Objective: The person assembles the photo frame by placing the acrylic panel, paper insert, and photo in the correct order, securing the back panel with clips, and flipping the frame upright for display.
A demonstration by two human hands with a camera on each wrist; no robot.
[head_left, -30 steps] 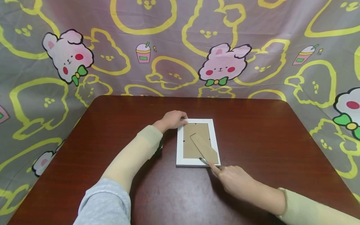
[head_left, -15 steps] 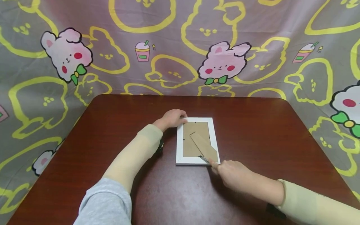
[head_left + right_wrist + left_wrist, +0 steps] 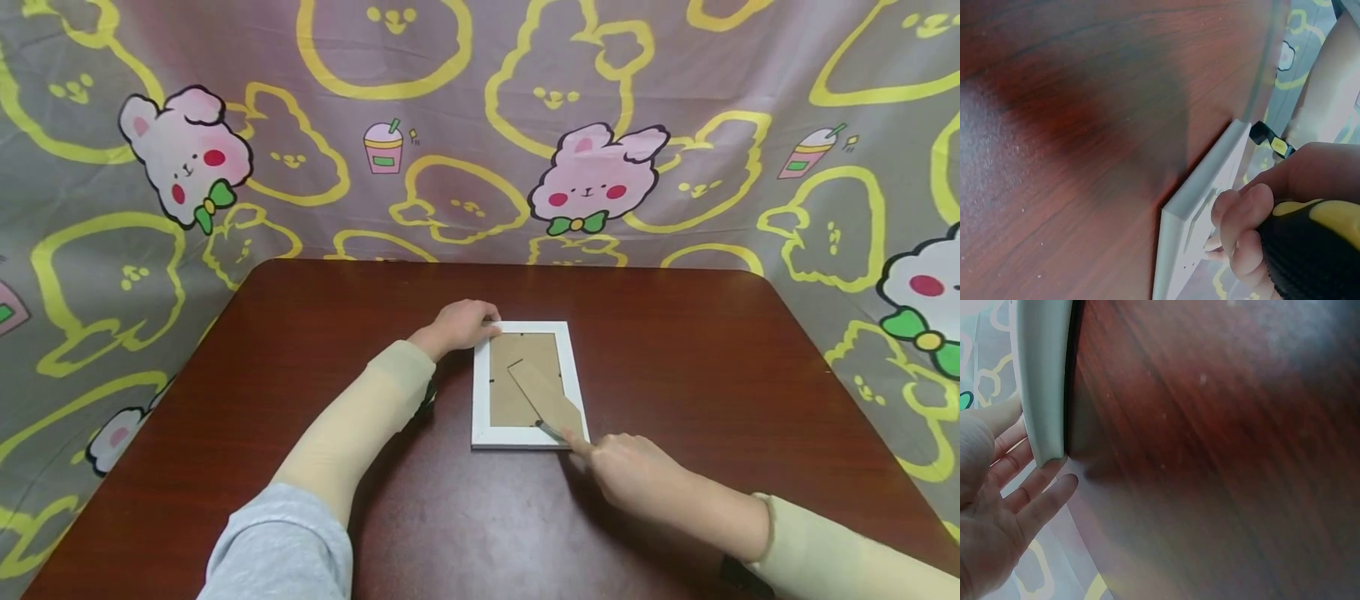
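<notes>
A white picture frame lies face down on the table in the head view, its brown backing board and stand leg showing upward. My left hand grips its far left corner; the left wrist view shows fingers against the edge of the frame. With my right hand I hold a screwdriver, whose metal tip meets the near edge of the backing by a small black tab. Its black and yellow handle fills my fist in the right wrist view.
The dark red wooden table has rounded far corners. A patterned cloth hangs behind it and along both sides. Small black tabs sit around the backing's edges. A black and yellow wrist strap shows beyond the frame.
Only slight shifts of the right hand and the screwdriver tip along the frame's near edge show. The left hand stays on the corner, and the whole head view drifts a little.
</notes>
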